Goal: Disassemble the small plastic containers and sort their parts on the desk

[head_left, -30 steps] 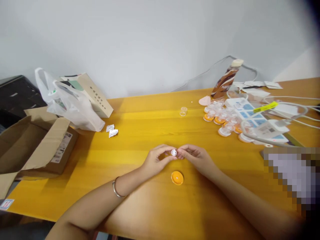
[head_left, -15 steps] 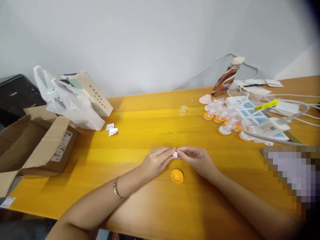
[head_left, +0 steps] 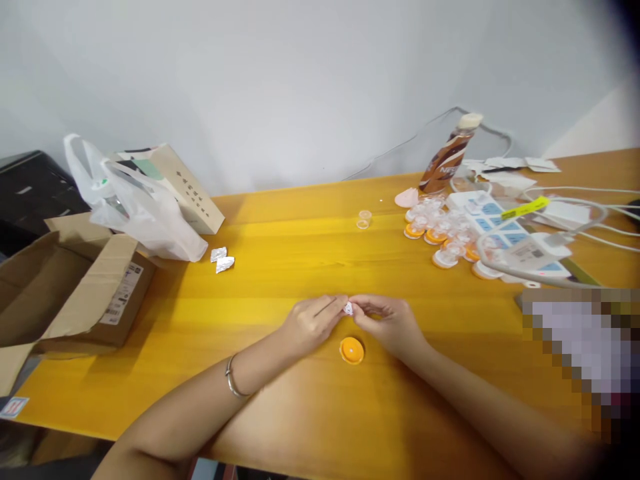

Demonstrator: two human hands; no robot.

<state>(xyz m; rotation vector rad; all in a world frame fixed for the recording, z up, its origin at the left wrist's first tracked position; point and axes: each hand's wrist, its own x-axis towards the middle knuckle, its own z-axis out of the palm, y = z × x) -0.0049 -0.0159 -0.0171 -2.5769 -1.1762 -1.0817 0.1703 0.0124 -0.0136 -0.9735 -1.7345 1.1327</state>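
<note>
Over the middle of the table, my left hand (head_left: pixel 314 323) and my right hand (head_left: pixel 387 321) meet at the fingertips. Both pinch a small crumpled piece of silvery-white foil (head_left: pixel 349 309) between them; most of it is covered by fingers. Just below the hands, a round orange cap (head_left: pixel 352 350) lies on the table, with a tiny white spot in its middle. Two flat pieces of silver foil (head_left: pixel 225 264) lie to the left, near a plastic bag. Farther back are small clear plastic rings (head_left: pixel 363 220).
An open cardboard box (head_left: pixel 100 300), a white plastic bag (head_left: pixel 150 227) and a paper box (head_left: pixel 187 187) stand left. To the right are several clear-and-orange capped pieces (head_left: pixel 445 233), a brown drink bottle (head_left: pixel 450 153), a power strip (head_left: pixel 495 217), cables and a pixelated area.
My fingers have shifted slightly around the foil, with both hands still pinching it. The whole view has moved a little; the objects on the table stay in place.
</note>
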